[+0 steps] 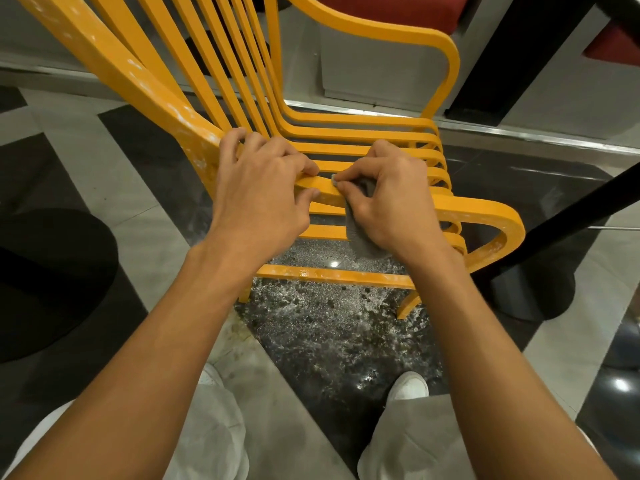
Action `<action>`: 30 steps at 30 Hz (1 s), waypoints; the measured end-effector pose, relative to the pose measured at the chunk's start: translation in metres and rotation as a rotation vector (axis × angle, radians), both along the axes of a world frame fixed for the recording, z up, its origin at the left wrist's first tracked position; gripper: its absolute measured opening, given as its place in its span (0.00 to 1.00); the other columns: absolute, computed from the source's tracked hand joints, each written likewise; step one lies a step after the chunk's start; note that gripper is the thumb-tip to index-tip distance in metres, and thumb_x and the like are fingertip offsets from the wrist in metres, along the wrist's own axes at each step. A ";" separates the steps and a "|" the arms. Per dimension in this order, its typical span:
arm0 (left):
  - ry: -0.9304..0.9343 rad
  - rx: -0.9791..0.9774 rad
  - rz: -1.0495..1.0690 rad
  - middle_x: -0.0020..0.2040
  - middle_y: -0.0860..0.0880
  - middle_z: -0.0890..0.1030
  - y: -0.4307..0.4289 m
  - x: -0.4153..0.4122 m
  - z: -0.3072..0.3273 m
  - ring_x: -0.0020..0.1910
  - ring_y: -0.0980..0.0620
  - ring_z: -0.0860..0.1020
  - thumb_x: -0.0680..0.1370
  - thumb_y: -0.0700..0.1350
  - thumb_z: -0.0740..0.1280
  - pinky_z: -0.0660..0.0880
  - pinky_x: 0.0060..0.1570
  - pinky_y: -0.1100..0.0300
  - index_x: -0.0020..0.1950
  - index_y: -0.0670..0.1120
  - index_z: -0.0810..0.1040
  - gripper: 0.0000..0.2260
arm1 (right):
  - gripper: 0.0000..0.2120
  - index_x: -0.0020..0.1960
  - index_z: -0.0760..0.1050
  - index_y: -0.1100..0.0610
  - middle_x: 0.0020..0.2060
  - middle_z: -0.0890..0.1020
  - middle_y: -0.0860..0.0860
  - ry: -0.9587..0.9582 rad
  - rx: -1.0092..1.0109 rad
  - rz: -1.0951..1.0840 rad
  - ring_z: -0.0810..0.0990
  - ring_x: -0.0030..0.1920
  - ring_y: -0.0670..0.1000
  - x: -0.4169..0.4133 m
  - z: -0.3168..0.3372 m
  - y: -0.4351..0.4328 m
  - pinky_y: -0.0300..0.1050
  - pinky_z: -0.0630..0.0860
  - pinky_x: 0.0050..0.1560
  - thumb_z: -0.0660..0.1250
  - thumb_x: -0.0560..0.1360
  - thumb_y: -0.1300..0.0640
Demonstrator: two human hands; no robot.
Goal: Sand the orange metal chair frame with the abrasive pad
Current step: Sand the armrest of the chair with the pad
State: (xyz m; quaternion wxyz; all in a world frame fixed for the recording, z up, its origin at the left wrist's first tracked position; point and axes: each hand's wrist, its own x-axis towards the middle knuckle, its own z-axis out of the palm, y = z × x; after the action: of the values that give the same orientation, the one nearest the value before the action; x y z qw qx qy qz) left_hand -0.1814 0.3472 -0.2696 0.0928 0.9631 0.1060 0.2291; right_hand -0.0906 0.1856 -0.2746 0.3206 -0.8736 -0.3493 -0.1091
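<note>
The orange metal chair frame (360, 133) fills the upper middle of the head view, its slats curving from the back down into the seat. White scuff marks dot its left upright and front right corner. My left hand (263, 188) grips a slat where the back bends into the seat, fingers curled over it and thumb beneath. My right hand (388, 199) pinches a grey abrasive pad (360, 237) against the same slat, just right of the left thumb. Most of the pad hangs below my palm.
A black round base (52, 282) sits on the floor at left. At right, a black pole (571, 209) slants down to its own base (533, 292). Pale dust speckles the dark floor tile (329, 323) under the chair. My legs and white shoes stand below.
</note>
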 end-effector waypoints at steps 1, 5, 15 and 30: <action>0.000 0.002 0.000 0.60 0.53 0.82 0.000 0.000 -0.001 0.65 0.47 0.74 0.80 0.58 0.72 0.60 0.75 0.43 0.63 0.56 0.84 0.14 | 0.05 0.50 0.88 0.54 0.42 0.75 0.47 0.000 0.006 0.023 0.75 0.44 0.47 -0.003 -0.001 0.003 0.45 0.71 0.44 0.76 0.76 0.55; -0.004 -0.015 -0.006 0.60 0.54 0.82 0.002 0.000 -0.001 0.64 0.47 0.75 0.80 0.58 0.72 0.60 0.74 0.45 0.63 0.55 0.84 0.14 | 0.04 0.50 0.88 0.50 0.43 0.78 0.47 0.093 -0.061 0.090 0.77 0.45 0.47 0.005 0.009 -0.013 0.41 0.71 0.46 0.76 0.76 0.52; 0.012 -0.007 -0.003 0.60 0.54 0.82 0.005 -0.002 0.003 0.64 0.47 0.75 0.79 0.58 0.73 0.60 0.75 0.45 0.62 0.55 0.85 0.14 | 0.05 0.51 0.88 0.52 0.43 0.76 0.46 0.058 -0.023 0.096 0.75 0.45 0.47 -0.002 0.005 0.003 0.40 0.71 0.44 0.76 0.76 0.54; 0.071 0.048 0.071 0.60 0.53 0.82 0.012 -0.008 0.014 0.68 0.47 0.74 0.79 0.58 0.72 0.46 0.83 0.40 0.62 0.56 0.84 0.13 | 0.04 0.50 0.88 0.51 0.43 0.78 0.46 0.089 -0.024 0.065 0.77 0.47 0.48 0.001 0.007 0.002 0.50 0.77 0.47 0.76 0.76 0.53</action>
State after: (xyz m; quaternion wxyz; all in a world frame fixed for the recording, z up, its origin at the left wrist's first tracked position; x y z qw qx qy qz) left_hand -0.1890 0.3593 -0.2559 0.0578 0.9682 0.1378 0.2006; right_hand -0.0899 0.1876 -0.2679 0.3288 -0.8696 -0.3641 -0.0558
